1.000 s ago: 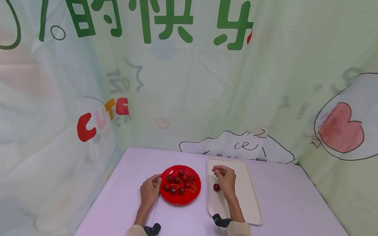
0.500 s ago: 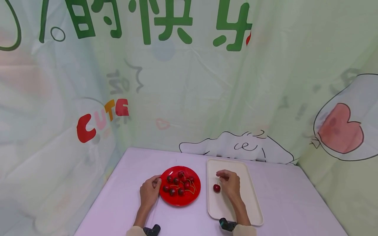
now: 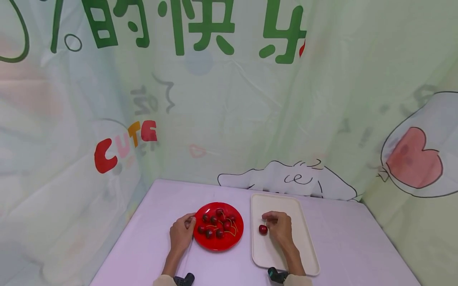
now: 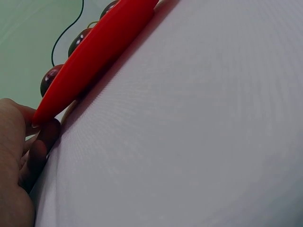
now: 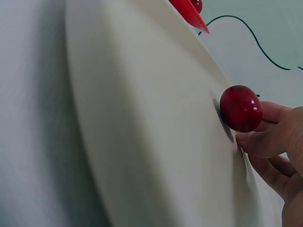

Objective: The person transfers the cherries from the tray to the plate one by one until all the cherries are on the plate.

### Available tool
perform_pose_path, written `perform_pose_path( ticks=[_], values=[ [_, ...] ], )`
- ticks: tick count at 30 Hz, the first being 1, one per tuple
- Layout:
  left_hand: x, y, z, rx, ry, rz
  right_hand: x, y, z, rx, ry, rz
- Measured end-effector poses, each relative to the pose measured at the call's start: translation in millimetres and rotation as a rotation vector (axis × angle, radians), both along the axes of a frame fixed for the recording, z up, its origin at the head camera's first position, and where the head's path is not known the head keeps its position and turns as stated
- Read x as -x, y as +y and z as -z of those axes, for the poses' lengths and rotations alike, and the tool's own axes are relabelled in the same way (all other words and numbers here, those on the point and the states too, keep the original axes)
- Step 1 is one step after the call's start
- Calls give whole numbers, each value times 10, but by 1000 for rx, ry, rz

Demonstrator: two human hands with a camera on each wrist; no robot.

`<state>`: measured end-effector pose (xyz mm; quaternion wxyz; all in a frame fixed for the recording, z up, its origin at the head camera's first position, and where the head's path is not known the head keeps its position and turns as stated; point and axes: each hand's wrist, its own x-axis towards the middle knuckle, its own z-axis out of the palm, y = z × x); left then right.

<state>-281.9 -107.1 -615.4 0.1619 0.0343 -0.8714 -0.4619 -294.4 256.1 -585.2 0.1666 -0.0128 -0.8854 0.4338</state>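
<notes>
My left hand grips the left rim of a round red plate, pinching it between thumb and fingers in the left wrist view. Several dark red cherries, some with stems, lie on the plate. My right hand is low over a cream tray, fingers bent. A single cherry sits at the tray's left side, with my thumb and forefinger right beside it in the right wrist view. Whether those fingers pinch its stem I cannot tell.
A pale lilac cloth covers the table. The tray stands right of the plate, with a strip of cloth between them. A printed curtain hangs behind the table and along both sides. Dark devices are strapped to both wrists.
My right hand has shifted right and down toward the single cherry, its fingertips lower over the tray. The left hand stays on the plate's rim, and the plate has not moved.
</notes>
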Motion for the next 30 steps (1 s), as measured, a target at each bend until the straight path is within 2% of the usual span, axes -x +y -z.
perform_pose_path(
  ticks=[12, 20, 24, 30],
  values=[
    [54, 1, 59, 21, 8, -9, -23, 13, -28, 2, -22, -5],
    [43, 2, 47, 13, 0, -5, -92, 8, -38, 37, 19, -6],
    [43, 5, 49, 17, 4, -10, -123, 8, -42, 64, 31, 11],
    [36, 13, 51, 15, 5, -7, -162, 1, -37, 101, 0, 64]
  ],
)
